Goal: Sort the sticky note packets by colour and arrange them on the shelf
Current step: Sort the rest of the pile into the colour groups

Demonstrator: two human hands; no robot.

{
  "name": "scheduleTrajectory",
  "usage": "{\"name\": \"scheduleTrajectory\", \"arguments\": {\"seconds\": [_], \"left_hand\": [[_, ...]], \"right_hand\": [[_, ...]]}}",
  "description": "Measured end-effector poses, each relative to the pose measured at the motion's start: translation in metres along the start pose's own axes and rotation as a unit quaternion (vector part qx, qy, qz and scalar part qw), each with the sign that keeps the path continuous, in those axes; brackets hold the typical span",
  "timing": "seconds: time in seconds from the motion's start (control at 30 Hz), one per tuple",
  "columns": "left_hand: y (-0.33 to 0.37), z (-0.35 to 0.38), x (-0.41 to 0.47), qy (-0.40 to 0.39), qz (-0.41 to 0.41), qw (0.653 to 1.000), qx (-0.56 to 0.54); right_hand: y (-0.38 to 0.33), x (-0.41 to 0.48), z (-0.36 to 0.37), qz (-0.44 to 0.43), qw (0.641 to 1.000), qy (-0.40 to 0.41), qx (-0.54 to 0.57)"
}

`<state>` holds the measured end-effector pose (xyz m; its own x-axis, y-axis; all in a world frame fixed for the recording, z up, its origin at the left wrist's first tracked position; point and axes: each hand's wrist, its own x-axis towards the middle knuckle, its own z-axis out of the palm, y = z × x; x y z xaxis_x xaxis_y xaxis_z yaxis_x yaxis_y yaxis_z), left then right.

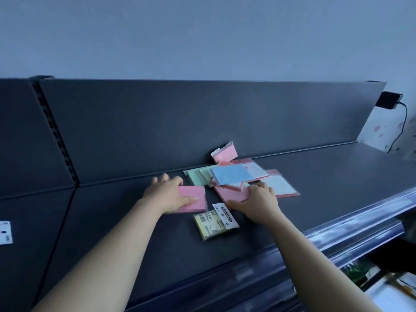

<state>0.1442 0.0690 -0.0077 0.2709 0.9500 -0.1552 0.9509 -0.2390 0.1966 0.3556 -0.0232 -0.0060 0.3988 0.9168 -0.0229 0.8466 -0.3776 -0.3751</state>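
**Dark shelf, both grips on pink packets**

Head view: the shelf [337, 176] stands below a pale wall [202, 30], and a loose pile of packets lies by its back panel [202, 120]. A blue packet [231, 174] tops the pile, with green packets [198, 176] to its left and 1 pink one [225, 152] leaning on the panel. The left grip [168, 194] lies released and flat on a separate pink packet [195, 199], left of the pile, with the thumb across its top. The right grip [256, 201] pinches a second pink packet [231, 194] at the pile's near edge, thumb against fingers. A yellow packet [213, 224] lies nearer, between both arms.
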Motion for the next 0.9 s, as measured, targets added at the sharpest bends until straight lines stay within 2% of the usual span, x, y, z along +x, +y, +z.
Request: {"name": "scheduleTrajectory", "arguments": {"seconds": [0.07, 0.17, 0.23, 0.33, 0.43, 0.6, 0.67, 0.9], "left_hand": [[-0.002, 0.003, -0.008, 0.031, -0.028, 0.999, -0.017], [0.000, 0.004, -0.019, 0.097, -0.060, 0.993, 0.036], [0.002, 0.002, -0.025, 0.141, -0.070, 0.987, 0.042], [0.005, -0.001, -0.034, 0.177, -0.087, 0.975, -0.108], [0.005, -0.003, -0.044, 0.211, -0.084, 0.955, -0.191], [0.005, -0.003, -0.061, 0.233, -0.044, 0.924, -0.300], [0.004, -0.004, -0.071, 0.246, -0.029, 0.914, -0.323], [-0.026, -0.011, -0.111, 0.278, -0.062, 0.855, -0.434]], "right_hand": [[-0.001, 0.002, -0.001, 0.008, 1.000, -0.003, 0.001], [-0.002, 0.005, -0.003, 0.046, 0.999, -0.001, 0.018], [0.004, 0.007, -0.006, 0.051, 0.995, 0.010, 0.081], [0.015, 0.007, -0.013, 0.032, 0.978, 0.016, 0.204], [0.027, 0.002, -0.018, 0.027, 0.956, 0.053, 0.286], [0.039, -0.019, -0.038, -0.029, 0.938, 0.175, 0.299], [0.035, -0.024, -0.045, -0.055, 0.926, 0.198, 0.316], [-0.027, -0.041, -0.036, -0.121, 0.910, 0.146, 0.368]]}}
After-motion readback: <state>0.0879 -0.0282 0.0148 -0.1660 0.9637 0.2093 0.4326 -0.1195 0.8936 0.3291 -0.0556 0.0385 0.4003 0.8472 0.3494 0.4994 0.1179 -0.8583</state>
